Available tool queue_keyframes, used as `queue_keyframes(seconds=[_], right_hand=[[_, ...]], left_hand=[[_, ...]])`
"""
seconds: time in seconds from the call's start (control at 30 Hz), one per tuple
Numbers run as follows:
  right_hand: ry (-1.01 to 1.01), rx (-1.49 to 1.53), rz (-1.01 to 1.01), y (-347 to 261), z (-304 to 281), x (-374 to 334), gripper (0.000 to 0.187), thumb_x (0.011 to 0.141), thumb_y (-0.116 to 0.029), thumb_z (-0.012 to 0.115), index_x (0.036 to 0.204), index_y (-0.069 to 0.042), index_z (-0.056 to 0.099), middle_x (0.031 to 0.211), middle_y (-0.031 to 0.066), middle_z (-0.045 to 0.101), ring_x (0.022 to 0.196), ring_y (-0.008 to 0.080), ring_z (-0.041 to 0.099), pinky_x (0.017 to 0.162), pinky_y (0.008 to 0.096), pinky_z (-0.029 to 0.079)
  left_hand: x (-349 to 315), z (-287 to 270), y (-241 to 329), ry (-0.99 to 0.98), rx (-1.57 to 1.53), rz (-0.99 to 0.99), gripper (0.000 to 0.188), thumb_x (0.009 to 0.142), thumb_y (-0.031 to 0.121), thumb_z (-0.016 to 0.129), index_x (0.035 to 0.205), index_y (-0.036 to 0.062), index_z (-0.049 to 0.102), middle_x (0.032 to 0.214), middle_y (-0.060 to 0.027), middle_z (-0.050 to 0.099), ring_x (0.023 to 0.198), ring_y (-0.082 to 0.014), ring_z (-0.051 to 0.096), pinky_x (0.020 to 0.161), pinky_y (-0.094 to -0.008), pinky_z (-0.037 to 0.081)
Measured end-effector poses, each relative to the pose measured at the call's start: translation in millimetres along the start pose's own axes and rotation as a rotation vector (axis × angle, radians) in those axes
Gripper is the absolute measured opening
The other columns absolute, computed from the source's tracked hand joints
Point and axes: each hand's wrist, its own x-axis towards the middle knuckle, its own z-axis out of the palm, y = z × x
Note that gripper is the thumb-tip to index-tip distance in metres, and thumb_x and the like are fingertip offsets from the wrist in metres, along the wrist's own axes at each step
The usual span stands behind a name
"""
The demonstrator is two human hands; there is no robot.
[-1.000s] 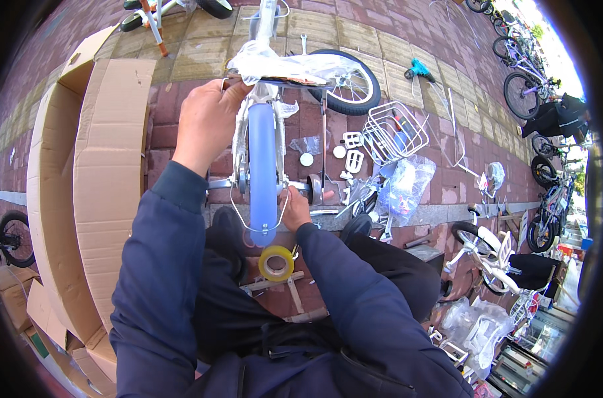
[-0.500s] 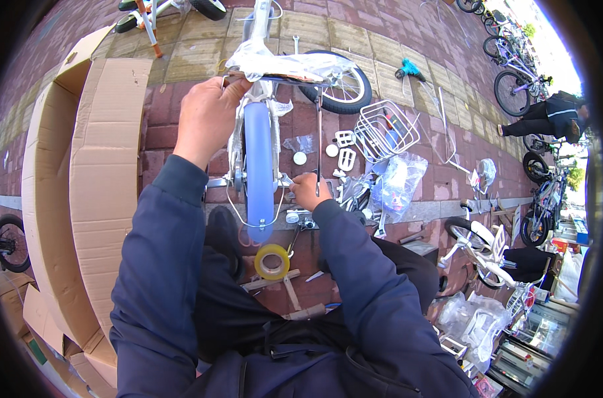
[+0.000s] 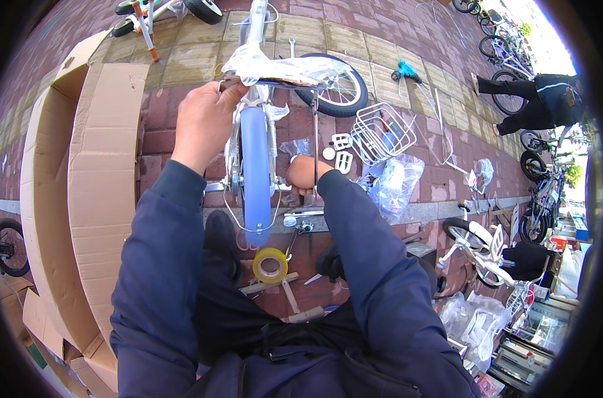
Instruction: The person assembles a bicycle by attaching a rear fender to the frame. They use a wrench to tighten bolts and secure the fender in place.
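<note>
A bicycle with a blue mudguard [image 3: 255,159] stands directly in front of the person, between the two hands, its mudguard pointing toward the person's feet. The left hand [image 3: 205,123] has its fingers clenched around the left edge of a plastic-wrapped part [image 3: 275,66] above the mudguard. The right hand [image 3: 304,174] is low beside the mudguard's right side, near the wheel axle, fingers curled; whether they grasp anything I cannot tell. A yellow tape roll [image 3: 270,253] lies just below the mudguard's end. To the right, on the paving, are white pedals [image 3: 343,161], a wire basket [image 3: 356,136] and a clear plastic bag [image 3: 402,186]; a long cardboard box [image 3: 102,199] lies left.
</note>
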Motion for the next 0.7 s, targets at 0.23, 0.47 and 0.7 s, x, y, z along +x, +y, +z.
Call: queue_keyframes(seconds=[0.23, 0.47, 0.7], right_hand=[[-0.185, -0.092, -0.012, -14, -11, 13, 0.027, 0.084, -0.018, 0.057, 0.074, 0.002, 0.072, 0.066, 0.0085, 0.069, 0.045, 0.0161, 0.056, 0.043, 0.0326, 0.045], [0.117, 0.408, -0.117, 40, 43, 24, 0.027, 0.081, -0.017, 0.055, 0.068, 0.001, 0.069, 0.057, 0.0120, 0.064, 0.046, 0.0225, 0.060, 0.044, 0.0370, 0.045], [0.962, 0.029, -0.409, 51, 152, 30, 0.022, 0.096, -0.026, 0.050, 0.094, -0.004, 0.055, 0.073, 0.0201, 0.067, 0.066, 0.0420, 0.066, 0.063, 0.0537, 0.051]], left_hand=[[0, 0, -3, 0.028, 0.045, 0.031, 0.052, 0.095, 0.049, 0.059, 0.082, -0.0016, 0.064, 0.070, -0.0158, 0.060, 0.068, -0.0313, 0.053, 0.062, -0.0413, 0.043], [3, 1, -3, 0.008, -0.076, -0.016, 0.045, 0.096, 0.042, 0.061, 0.082, -0.0009, 0.065, 0.067, -0.0142, 0.061, 0.063, -0.0284, 0.055, 0.061, -0.0397, 0.042], [1, 3, -7, 0.021, -0.064, -0.005, 0.045, 0.098, 0.040, 0.060, 0.084, -0.0022, 0.063, 0.065, -0.0155, 0.055, 0.061, -0.0273, 0.047, 0.060, -0.0392, 0.040]])
